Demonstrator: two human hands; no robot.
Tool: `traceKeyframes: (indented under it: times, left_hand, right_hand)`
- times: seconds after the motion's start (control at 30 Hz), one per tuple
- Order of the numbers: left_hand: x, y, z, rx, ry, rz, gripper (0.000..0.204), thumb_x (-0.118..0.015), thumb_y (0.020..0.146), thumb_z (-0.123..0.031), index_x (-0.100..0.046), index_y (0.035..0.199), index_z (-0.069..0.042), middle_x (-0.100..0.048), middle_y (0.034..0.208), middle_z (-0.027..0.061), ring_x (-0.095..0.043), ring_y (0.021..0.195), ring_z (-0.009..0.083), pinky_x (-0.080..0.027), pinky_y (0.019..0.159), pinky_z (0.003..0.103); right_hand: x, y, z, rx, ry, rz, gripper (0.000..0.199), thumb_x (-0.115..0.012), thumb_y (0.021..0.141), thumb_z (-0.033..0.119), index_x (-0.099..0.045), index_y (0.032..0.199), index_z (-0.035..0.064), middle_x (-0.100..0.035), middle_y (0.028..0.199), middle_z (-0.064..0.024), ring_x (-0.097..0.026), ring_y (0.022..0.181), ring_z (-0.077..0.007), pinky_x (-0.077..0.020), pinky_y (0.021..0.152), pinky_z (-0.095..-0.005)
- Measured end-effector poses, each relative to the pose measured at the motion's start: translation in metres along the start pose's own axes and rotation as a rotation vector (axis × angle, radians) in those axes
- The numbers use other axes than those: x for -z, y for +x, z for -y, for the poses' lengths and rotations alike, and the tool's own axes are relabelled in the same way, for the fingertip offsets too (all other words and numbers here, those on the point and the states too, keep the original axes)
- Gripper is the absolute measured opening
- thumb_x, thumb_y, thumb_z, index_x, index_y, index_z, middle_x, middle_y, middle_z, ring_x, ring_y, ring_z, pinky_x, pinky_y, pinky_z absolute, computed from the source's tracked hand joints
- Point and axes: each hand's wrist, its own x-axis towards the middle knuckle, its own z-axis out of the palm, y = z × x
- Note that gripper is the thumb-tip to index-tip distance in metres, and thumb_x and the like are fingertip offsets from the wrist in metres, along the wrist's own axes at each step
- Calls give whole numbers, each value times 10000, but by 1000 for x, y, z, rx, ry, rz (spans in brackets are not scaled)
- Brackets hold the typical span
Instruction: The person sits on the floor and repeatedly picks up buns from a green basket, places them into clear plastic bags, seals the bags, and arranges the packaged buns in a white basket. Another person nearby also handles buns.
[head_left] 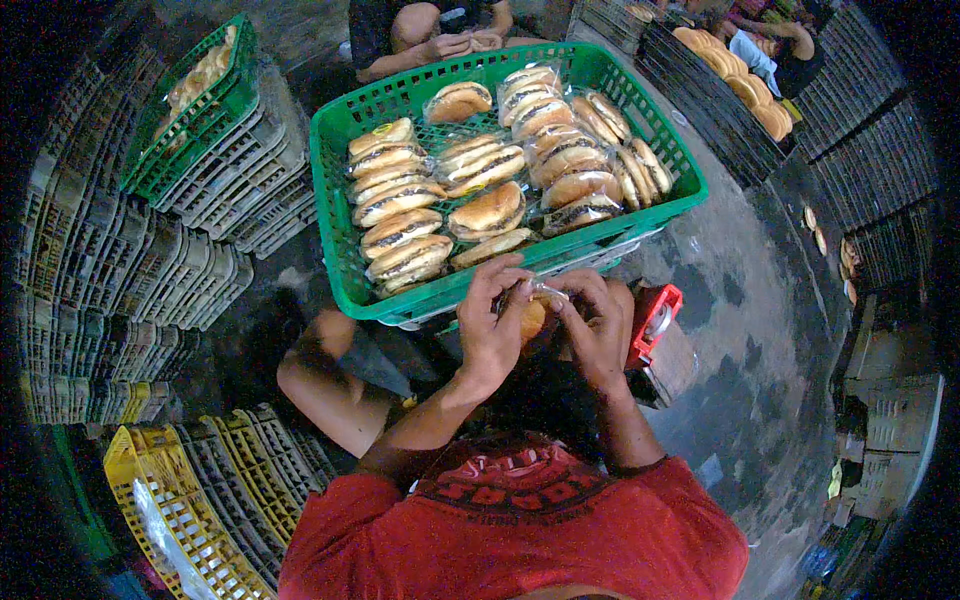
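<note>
Both hands meet in front of me at the near side of a green plastic crate [345,270]. Between them is a round golden-brown bun in a clear plastic bag [534,320], partly hidden by my fingers. My left hand [492,325] is closed on the bag from the left. My right hand [597,325] pinches the gathered top of the bag from the right. The crate holds several bagged filled buns [483,163], stacked in rows. Close to the right of my right hand is a red tape dispenser [655,325] with a roll in it.
Tall stacks of plastic crates [130,250] stand on the left, with a smaller green crate [240,75] on top. A yellow crate [150,480] lies lower left. Across the green crate, another person's hands [455,45] show. A dark crate of buns [735,80] stands far right.
</note>
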Motion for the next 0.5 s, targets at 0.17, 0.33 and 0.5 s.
traceKeyframes:
  times: [0.17,0.33,0.5]
  left_hand:
    - [1,3,7,-214,162,163,149,-656,888,-106,-618,988,-3,-623,1060,131,-612,973,235,-481,849,352]
    - [-30,-7,7,5,-124,77,114,-637,882,-90,-610,936,6,-612,1082,131,-589,992,233,-464,861,340]
    - [-59,-29,1,4,-121,124,134,-616,887,-57,-619,1013,-11,-652,951,91,-625,794,175,-498,732,293]
  right_hand:
    - [0,0,-5,103,50,-124,133,-694,811,132,-694,914,49,-612,969,-93,-555,929,-228,-399,841,-325]
    - [-4,-11,-18,-58,274,-259,104,-677,806,117,-610,817,38,-577,943,-87,-525,919,-203,-391,855,-324]
    - [11,-33,-42,-94,489,-425,147,-630,787,-6,-510,746,66,-547,851,-68,-516,845,-179,-421,805,-297]
